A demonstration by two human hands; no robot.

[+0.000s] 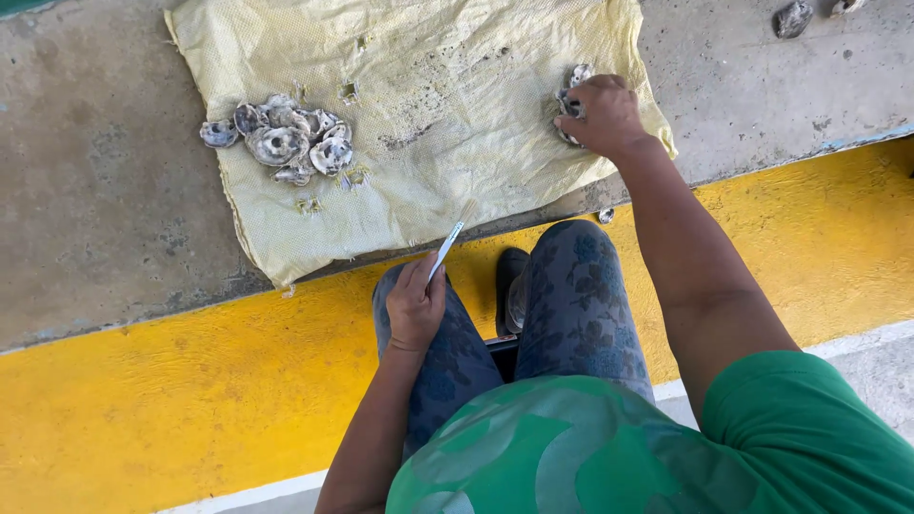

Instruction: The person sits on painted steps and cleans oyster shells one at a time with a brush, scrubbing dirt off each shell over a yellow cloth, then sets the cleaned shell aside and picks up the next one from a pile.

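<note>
**Shells on the woven sack**

Head view: the right hand (600, 114) closes over a grey shell (574, 86) at the right edge of the yellow woven sack (447, 86). The left hand (416, 306) rests on the knee, gripping a thin white-handled tool (446, 249). A pile of shells (286, 141) lies on the sack's left part.

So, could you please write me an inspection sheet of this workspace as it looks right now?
Surface: concrete ledge with a yellow woven sack spread on it; the sack is soiled and has small holes.
Job's things: pile of oyster shells on the sack's left part; oyster cluster under the right hand; thin knife in the left hand.
Clutter: two loose shells at the ledge's top right; shell bits on the sack.
Grippers: left hand closed on the knife, resting on the knee; right hand gripping the oyster cluster.
Cables: nothing seen.
Surroundings: yellow painted strip below the ledge.
</note>
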